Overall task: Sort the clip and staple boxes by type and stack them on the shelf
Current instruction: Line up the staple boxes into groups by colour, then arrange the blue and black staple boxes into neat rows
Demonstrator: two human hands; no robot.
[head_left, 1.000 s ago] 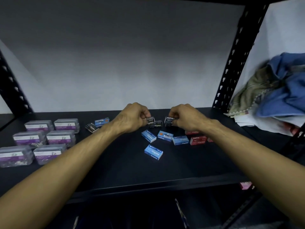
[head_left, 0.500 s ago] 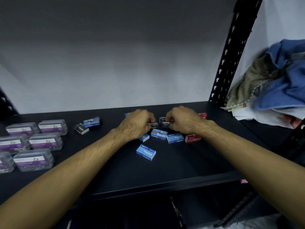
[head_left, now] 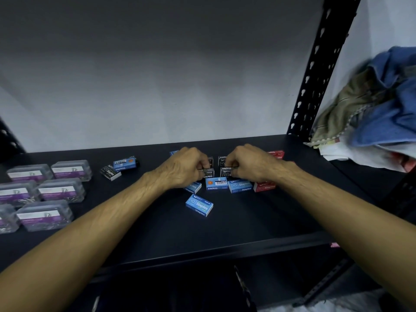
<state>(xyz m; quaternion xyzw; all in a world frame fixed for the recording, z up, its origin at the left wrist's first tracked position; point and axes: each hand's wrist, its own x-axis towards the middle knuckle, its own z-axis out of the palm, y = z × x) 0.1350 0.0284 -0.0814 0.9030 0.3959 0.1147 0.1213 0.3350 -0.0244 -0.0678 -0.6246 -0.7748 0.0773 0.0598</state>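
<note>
Dark metal shelf (head_left: pixel 225 233) against a pale wall. Both hands are working mid-shelf: left hand (head_left: pixel 184 170) fingers curling round a black staple box (head_left: pixel 208 173), right hand (head_left: pixel 249 164) fingers pinching another black box (head_left: pixel 226 172). Blue staple boxes (head_left: pixel 199 204) are lying just in front, red ones (head_left: pixel 264 187) to the right. Clear clip boxes (head_left: pixel 60 190) are sitting grouped far left. Cloth pile (head_left: pixel 378 113) is lying beyond the upright

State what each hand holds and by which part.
Left hand pinches a black staple box at its left end; right hand pinches another black staple box at its right end.
</note>
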